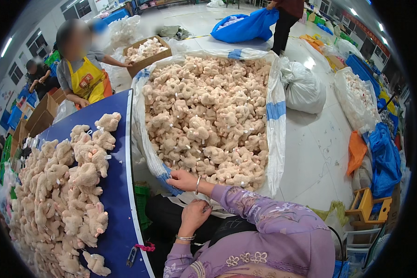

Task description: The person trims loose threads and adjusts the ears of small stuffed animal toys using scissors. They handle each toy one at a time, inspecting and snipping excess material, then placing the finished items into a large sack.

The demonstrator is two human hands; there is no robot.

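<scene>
A big white woven sack (276, 134) with blue stripes stands wide-mouthed before me, filled with small beige plush toys (208, 116) that carry white tags. My right hand (183, 180) is closed at the sack's near left corner, its fingers on the blue-striped rim. Closer to me, over my lap, my left hand (194, 216) is curled shut; a small dark or shiny bit shows by its fingers, too little to name. More of the same plush toys (85, 180) are heaped on the blue table (120, 171) to my left.
On the table's near end lies a small cutter-like tool (131, 256) with a pink cord (146, 246). A person in a yellow apron (90, 78) reaches to a cardboard box (148, 65). A tied white sack (303, 88) sits at right; behind, another person holds a blue bag (250, 28).
</scene>
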